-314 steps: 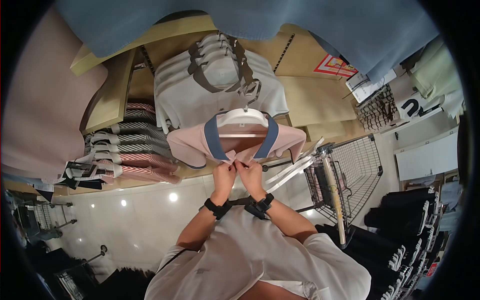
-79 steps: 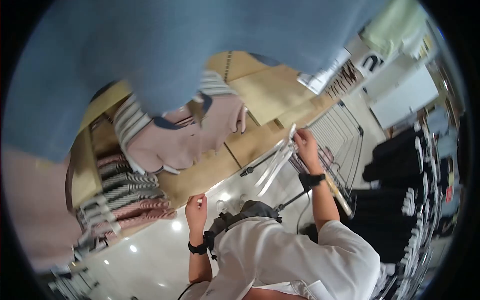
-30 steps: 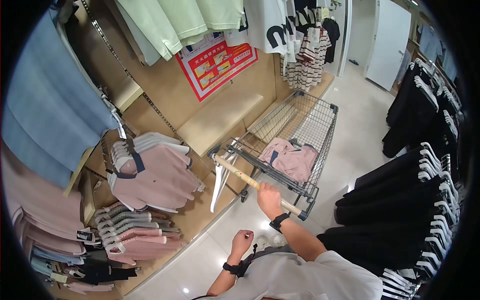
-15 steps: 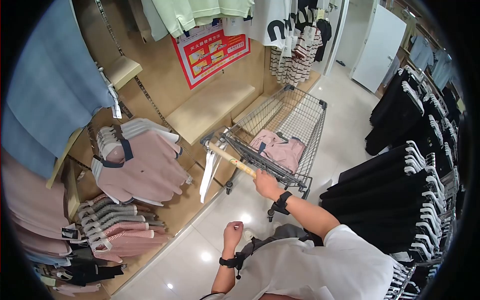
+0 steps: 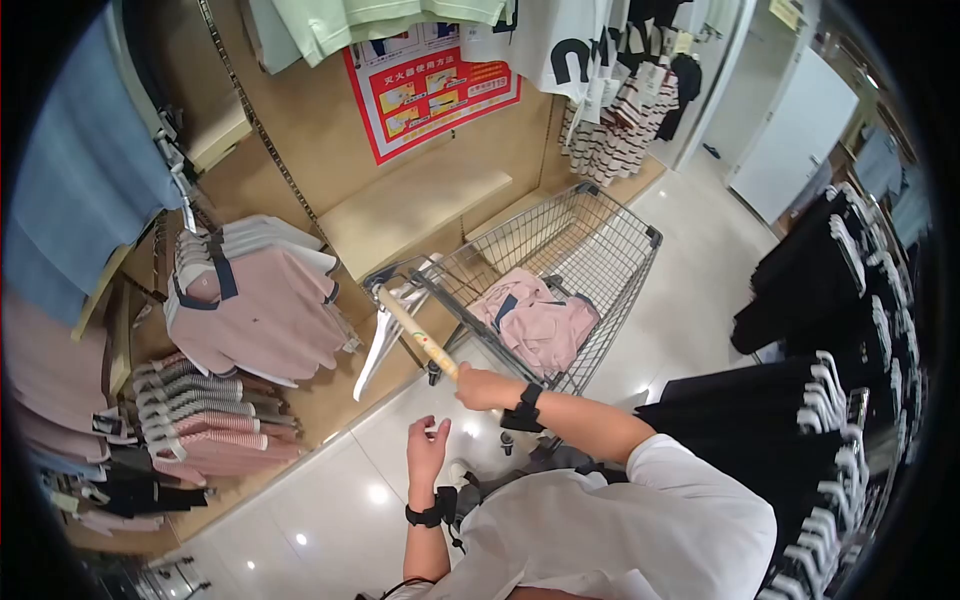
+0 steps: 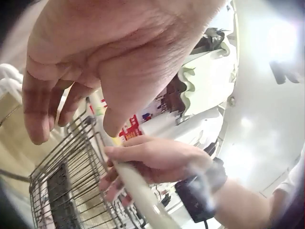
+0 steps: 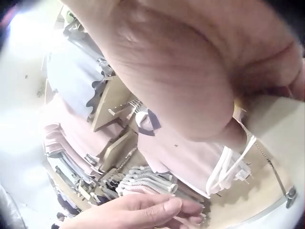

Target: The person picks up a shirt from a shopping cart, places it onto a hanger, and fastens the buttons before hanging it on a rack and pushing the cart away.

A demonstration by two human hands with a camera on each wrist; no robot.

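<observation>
Shopping cart (image 5: 600, 262), right hand (image 5: 486, 388) gripping handle (image 5: 420, 334), left hand (image 5: 427, 452) nearer it than before

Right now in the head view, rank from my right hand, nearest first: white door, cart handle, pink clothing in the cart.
1. Cart handle: gripped by your right hand.
2. Pink clothing: ahead, inside the cart.
3. White door: background, upper right.
</observation>
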